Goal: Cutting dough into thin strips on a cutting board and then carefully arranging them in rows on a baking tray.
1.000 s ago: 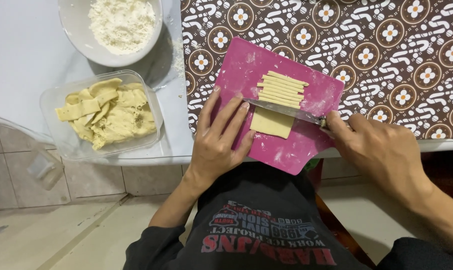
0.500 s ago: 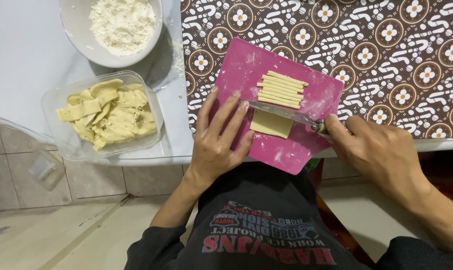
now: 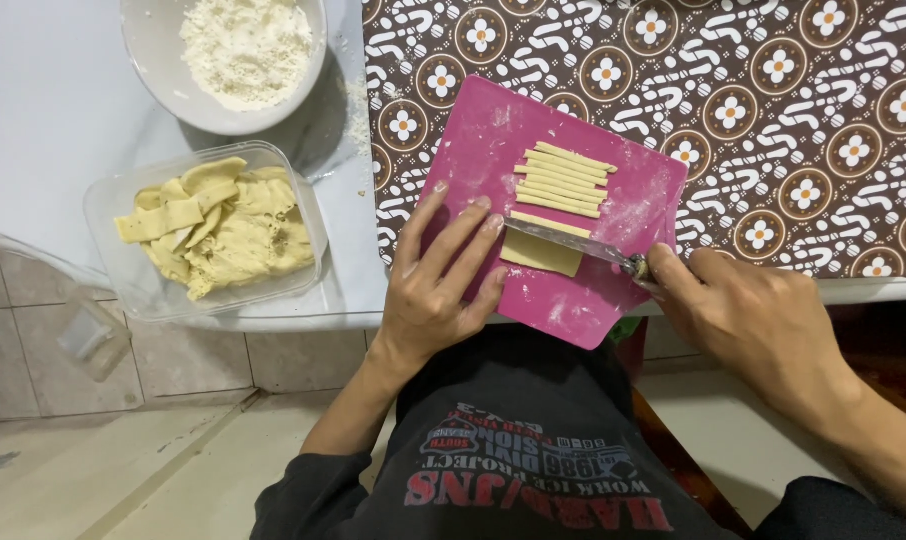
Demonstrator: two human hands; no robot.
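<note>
Left hand (image 3: 443,290) lies flat with its fingers spread, pressing down on the pink plastic cutting board (image 3: 493,140), fingertips just beside the uncut slab of pale yellow dough (image 3: 541,255). It holds nothing. Right hand (image 3: 763,325) is closed round the handle of a steel-bladed knife (image 3: 573,240), whose blade lies across the slab right where it meets the row of thin cut dough strips (image 3: 565,178).

Biggest worry imo: those left fingertips sit really close to the blade's tip, so if the knife skids on the floury board it could nick them. Also the board hangs a bit over the edge of the table with the brown flower-pattern cloth (image 3: 773,110), near the person's lap, so a hard push on that corner might tip it and dump the strips. An uneven press would probably give a wonky strip too, or drag the soft dough.

Off to the left sit a clear plastic tub of dough pieces (image 3: 213,225) and a white bowl of flour (image 3: 228,60), well apart from the cutting.
</note>
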